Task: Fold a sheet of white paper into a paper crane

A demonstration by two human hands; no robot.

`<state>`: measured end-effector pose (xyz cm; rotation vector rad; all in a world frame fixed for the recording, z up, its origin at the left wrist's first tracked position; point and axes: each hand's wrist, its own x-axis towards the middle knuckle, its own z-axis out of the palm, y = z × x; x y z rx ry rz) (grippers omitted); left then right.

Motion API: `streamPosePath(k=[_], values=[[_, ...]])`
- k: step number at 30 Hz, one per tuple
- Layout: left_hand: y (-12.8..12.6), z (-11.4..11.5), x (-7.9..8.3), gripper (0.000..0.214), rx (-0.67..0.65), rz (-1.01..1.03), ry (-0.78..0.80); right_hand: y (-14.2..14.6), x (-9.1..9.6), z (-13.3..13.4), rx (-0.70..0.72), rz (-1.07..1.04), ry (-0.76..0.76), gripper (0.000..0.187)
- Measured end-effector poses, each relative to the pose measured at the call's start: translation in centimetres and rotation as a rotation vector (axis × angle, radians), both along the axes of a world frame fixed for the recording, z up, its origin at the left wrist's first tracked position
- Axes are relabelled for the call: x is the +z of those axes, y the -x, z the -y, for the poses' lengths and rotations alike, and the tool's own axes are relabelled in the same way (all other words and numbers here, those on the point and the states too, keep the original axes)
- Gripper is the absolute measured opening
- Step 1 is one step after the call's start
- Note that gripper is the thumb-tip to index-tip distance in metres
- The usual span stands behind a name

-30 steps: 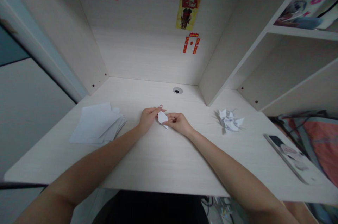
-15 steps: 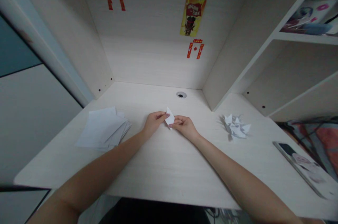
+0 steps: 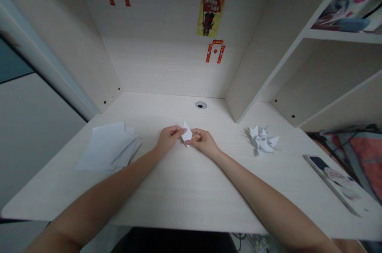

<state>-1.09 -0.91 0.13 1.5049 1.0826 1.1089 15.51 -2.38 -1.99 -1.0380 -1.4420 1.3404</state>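
A small folded piece of white paper (image 3: 187,132), roughly diamond-shaped with a pointed top, is held between my two hands just above the desk. My left hand (image 3: 169,138) pinches its left edge, thumb on the near face. From the right, my right hand (image 3: 205,141) grips the lower right edge between thumb and fingers. A loose stack of white paper sheets (image 3: 107,145) lies to the left of my left hand. Off to the right sits a cluster of folded white paper pieces (image 3: 262,140) with pointed tips.
A phone (image 3: 332,183) lies near the desk's right edge. Behind my hands, a round cable hole (image 3: 201,105) is set in the white desk (image 3: 179,193). An upright shelf panel (image 3: 253,58) rises at the back right. Patterned cloth (image 3: 355,153) lies beyond the desk's right side.
The whole view has shifted slightly, so most things appear a little further left. Both hands keep their hold on the folded paper, with little visible change in its shape.
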Motion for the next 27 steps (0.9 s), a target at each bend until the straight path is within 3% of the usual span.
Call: streamPosePath(k=[6,17,27], values=[[-0.09,-0.07,-0.33,0.031,-0.056,-0.026,0.002,0.15,0.32,0.04,-0.047,0.014,0.027,0.041],[-0.06,0.02,-0.28,0.033,0.024,-0.027,-0.05,0.31,0.84,0.64,-0.018,0.042,0.008,0.04],[-0.35,0.36,0.21,0.029,-0.11,-0.064,-0.042,0.06,0.03,0.15,-0.118,-0.009,-0.046,0.038]])
